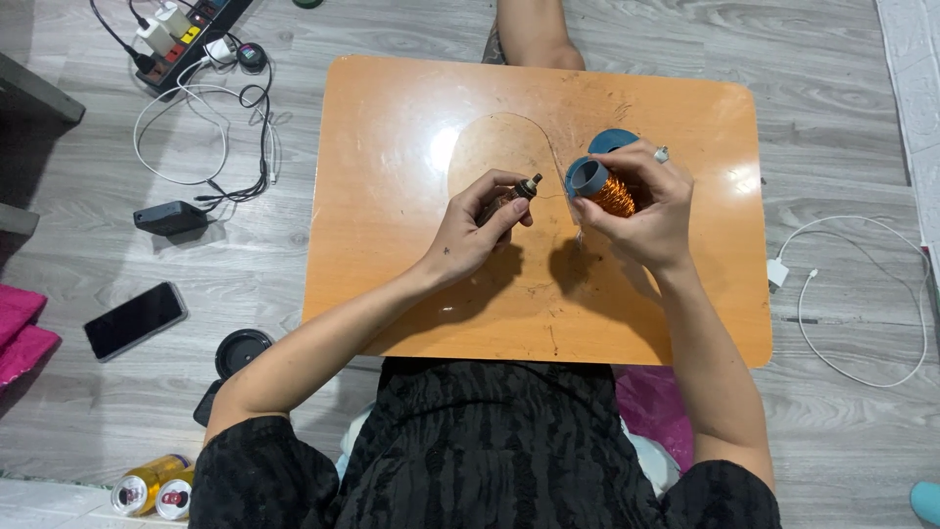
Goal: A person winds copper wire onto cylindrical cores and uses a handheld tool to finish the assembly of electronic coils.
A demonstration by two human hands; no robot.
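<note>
Left hand (470,230) fingers pinch a small dark cylindrical part (514,196), right hand (641,211) fingers clamp a copper-wire spool (602,186) above the orange table (392,147); thin wire likely slips, tangles or unwinds if grip loosens.

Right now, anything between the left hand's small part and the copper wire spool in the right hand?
Nothing visible. The left hand holds a small dark cylindrical part; its tip faces the blue-ended copper wire spool in the right hand, with only bare orange table showing in the gap.
</note>
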